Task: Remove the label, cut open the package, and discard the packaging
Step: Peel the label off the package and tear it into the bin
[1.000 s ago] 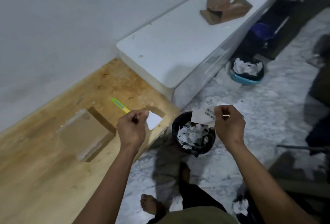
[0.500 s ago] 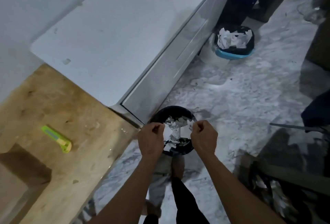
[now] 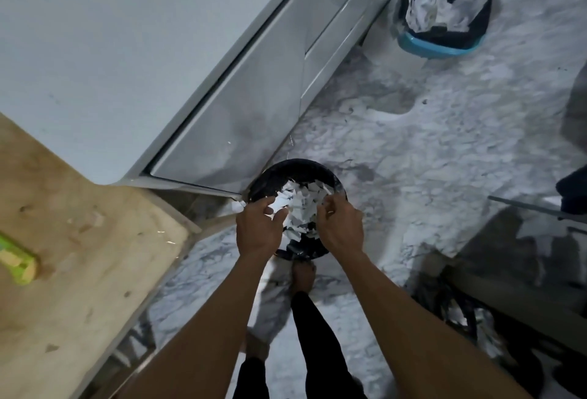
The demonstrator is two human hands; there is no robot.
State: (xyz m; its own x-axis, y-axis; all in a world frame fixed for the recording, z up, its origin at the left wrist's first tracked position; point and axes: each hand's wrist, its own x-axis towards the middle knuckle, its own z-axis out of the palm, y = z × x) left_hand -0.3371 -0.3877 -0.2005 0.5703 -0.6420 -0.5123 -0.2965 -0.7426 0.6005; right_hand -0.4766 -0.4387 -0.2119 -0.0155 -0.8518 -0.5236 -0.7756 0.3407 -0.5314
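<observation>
Hands over the black bin

I am seeing both hands hovering over the black bin [image 3: 273, 178] on the floor: left hand [image 3: 259, 228] pinching a white label scrap [image 3: 279, 206], right hand [image 3: 341, 227] curling loosely, its grip unclear. Torn paper [image 3: 305, 208] is filling the bin. A green cutter [image 3: 16, 260] is lying at the wooden surface's [image 3: 79, 271] left edge.

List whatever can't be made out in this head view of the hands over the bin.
- Left hand and right hand: knuckles face the camera, so what either grips is hidden.
- Black bin: its near rim is behind both hands.
- Paper scraps: too small and blurred to read.
- Green cutter: cut off by the left edge.
- Package: out of frame.
</observation>
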